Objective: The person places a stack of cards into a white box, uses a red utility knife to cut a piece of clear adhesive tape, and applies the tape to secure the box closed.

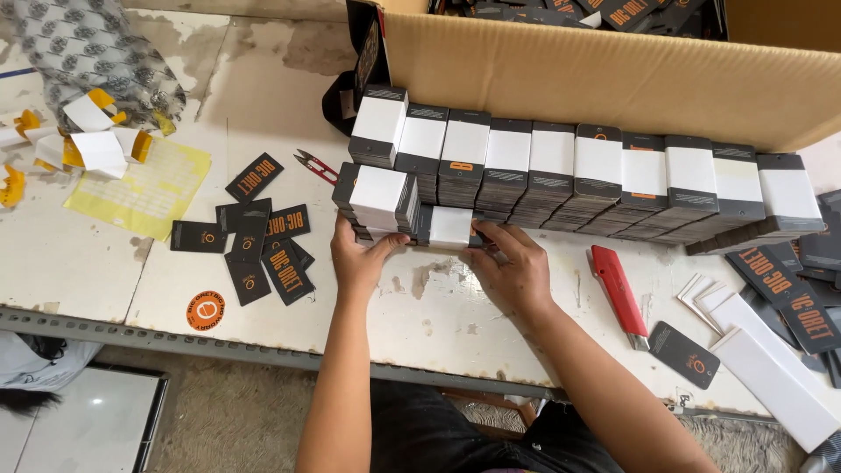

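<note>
left hand (357, 261): grip pressed against the near side of a banded stack of dark card tags (378, 200), thumb along its edge. right hand (517, 273): fingers pinching a second banded bundle (450, 226) lying flat, wrapped in a smooth white paper band. both bundles sit on the worn white desk (438, 307), just in front of the long row of banded stacks (596, 180) that leans against the corrugated cardboard box (613, 79). right of the right hand lies a red utility knife (618, 291); left of the stacks, red thread snips (314, 165) and loose black rectangular tags (263, 241).
</note>
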